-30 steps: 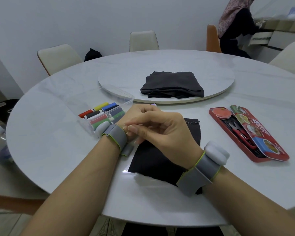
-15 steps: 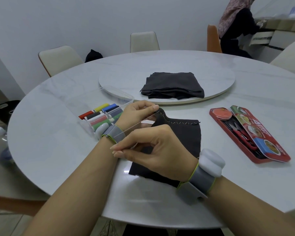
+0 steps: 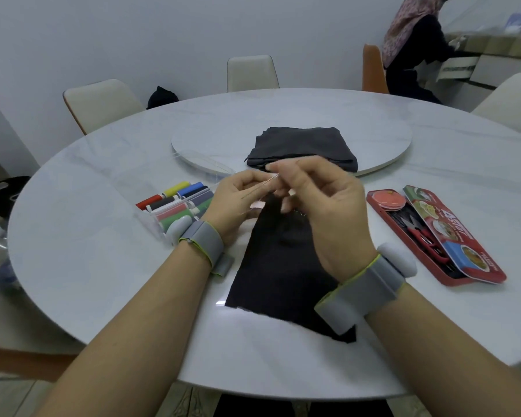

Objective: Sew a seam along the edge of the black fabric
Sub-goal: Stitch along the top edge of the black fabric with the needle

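A piece of black fabric (image 3: 280, 275) lies on the white round table (image 3: 103, 251) in front of me, its far edge lifted between my hands. My left hand (image 3: 238, 203) grips that upper left edge of the fabric. My right hand (image 3: 319, 200) is raised just above it and pinches a thin needle (image 3: 272, 178) between thumb and forefinger, the needle slanting down to the left. A fine thread (image 3: 253, 192) runs from the needle across my left hand. The stitched edge is mostly hidden by my hands.
A clear box of coloured thread spools (image 3: 178, 203) stands left of my left hand. An open red tin (image 3: 433, 236) with small scissors lies at the right. Folded dark cloth (image 3: 301, 149) rests on the turntable (image 3: 382, 136) behind. Chairs ring the table; a person sits far right.
My right hand has gone from low near my left wrist, thread pulled taut, up and to the right above the fabric edge. My left hand stays at the fabric's upper edge.
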`<control>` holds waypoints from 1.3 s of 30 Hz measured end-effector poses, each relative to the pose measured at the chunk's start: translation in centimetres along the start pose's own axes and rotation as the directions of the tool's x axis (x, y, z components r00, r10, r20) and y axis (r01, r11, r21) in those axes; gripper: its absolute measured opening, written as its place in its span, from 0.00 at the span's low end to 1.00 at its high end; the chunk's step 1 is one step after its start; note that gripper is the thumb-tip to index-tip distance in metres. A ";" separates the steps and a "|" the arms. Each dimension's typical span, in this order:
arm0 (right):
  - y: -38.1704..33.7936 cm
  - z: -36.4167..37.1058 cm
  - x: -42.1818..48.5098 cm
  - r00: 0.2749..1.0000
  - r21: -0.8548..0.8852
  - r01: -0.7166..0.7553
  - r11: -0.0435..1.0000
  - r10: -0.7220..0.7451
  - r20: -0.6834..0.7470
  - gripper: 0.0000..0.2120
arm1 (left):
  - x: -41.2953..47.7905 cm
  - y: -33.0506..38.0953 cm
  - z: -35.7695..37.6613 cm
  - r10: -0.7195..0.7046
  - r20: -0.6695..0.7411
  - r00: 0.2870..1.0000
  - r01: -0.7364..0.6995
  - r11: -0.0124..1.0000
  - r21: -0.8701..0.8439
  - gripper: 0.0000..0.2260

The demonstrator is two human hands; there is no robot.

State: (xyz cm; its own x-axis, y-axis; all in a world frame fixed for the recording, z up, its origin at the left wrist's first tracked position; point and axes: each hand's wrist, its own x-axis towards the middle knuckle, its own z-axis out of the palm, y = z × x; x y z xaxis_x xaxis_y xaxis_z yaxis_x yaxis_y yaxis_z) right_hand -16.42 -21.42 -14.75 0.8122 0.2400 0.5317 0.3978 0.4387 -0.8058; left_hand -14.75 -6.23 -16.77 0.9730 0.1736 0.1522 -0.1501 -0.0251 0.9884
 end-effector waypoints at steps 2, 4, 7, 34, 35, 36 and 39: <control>0.1 -0.5 0.6 0.989 0.001 -0.046 0.999 0.046 -0.144 0.08 | 0.5 -0.5 -0.2 0.045 -0.035 0.998 -0.043 0.998 0.040 0.06; 0.3 -0.9 0.9 0.963 0.035 -0.118 0.992 0.122 -0.240 0.10 | 0.6 -0.6 -0.2 0.090 -0.045 0.995 -0.087 0.994 0.074 0.07; 0.6 -1.1 1.1 0.937 0.109 -0.205 0.973 0.227 -0.265 0.12 | 0.5 -0.4 -0.1 0.126 -0.037 0.991 -0.121 0.987 0.102 0.07; 0.1 -1.8 1.9 0.962 0.231 -0.134 0.964 0.182 -0.204 0.06 | 0.8 -0.5 -0.8 0.049 0.135 0.990 -0.132 0.677 0.724 0.09; -0.2 -1.8 1.9 0.962 0.254 -0.134 0.958 0.187 -0.199 0.06 | 1.0 -0.8 -0.9 0.063 0.126 0.990 -0.137 0.642 0.754 0.08; -0.3 -1.7 1.9 0.963 0.269 -0.134 0.954 0.190 -0.193 0.06 | 1.0 -1.0 -1.0 0.078 0.122 0.989 -0.144 0.620 0.771 0.07; -0.6 -1.6 1.7 0.968 0.274 -0.128 0.953 0.180 -0.173 0.07 | 1.1 -1.1 -1.1 0.076 0.137 0.988 -0.155 0.585 0.796 0.06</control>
State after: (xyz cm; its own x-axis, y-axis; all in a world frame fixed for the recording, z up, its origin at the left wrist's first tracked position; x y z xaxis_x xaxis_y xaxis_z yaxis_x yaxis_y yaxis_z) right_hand -14.59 -22.71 -13.78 0.9317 0.1619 0.3250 0.1583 0.6244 -0.7649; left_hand -13.73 -4.97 -17.69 0.9737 0.0350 0.2252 -0.0989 -0.8253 0.5559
